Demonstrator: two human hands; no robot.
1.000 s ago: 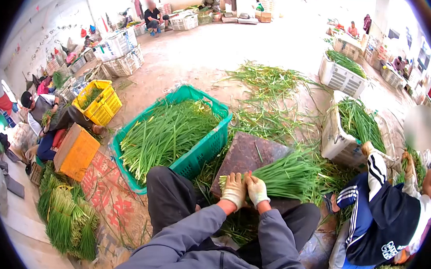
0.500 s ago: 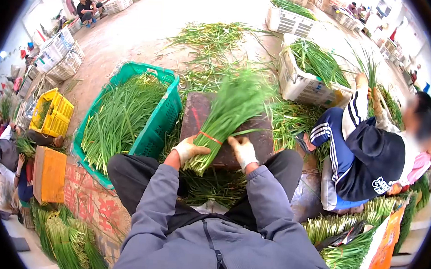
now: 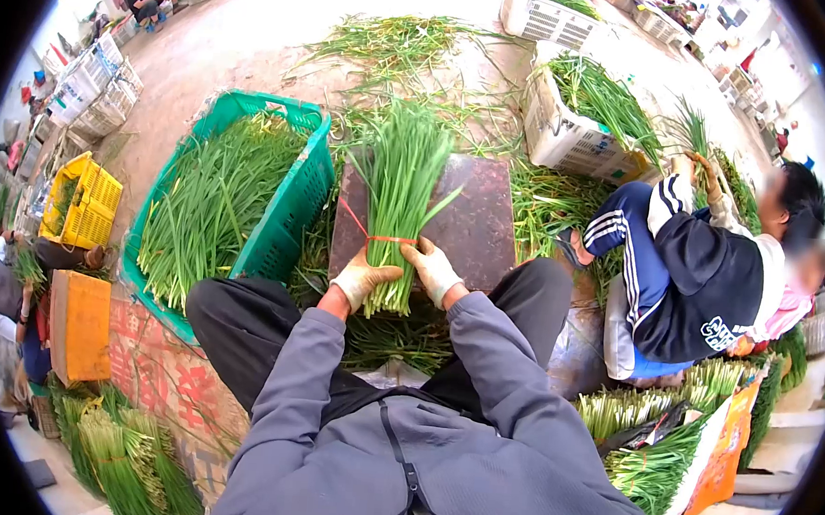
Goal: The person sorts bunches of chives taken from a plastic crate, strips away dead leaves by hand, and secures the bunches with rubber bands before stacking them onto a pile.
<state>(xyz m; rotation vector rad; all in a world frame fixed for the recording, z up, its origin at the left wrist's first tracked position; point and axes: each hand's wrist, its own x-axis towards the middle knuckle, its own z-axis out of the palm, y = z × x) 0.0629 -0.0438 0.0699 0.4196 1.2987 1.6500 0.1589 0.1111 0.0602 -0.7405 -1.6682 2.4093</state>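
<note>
A bunch of garlic chives (image 3: 401, 177) stands between my hands, its leaf ends pointing away over a dark brown block (image 3: 476, 214). A thin red tie (image 3: 390, 239) runs round it near the cut ends, with a length sticking out to the left. My left hand (image 3: 366, 278), in a pale glove with bare-looking fingertips, is closed on the bunch's left side below the tie. Gloved as well, my right hand (image 3: 433, 270) grips the right side, its fingertips at the tie. The fingers behind the bunch are hidden.
A green crate (image 3: 318, 181) of loose chives stands left of the block. Beyond it are a yellow crate (image 3: 95, 202) and an orange-brown box (image 3: 82, 327). A white crate (image 3: 571, 140) and a seated co-worker (image 3: 704, 285) are at right. Tied bunches (image 3: 126, 457) lie lower left.
The bunch has swung from leaning right to nearly straight ahead, and its blur is gone. My right hand has come in against it. A loose length of red tie now shows at left.
</note>
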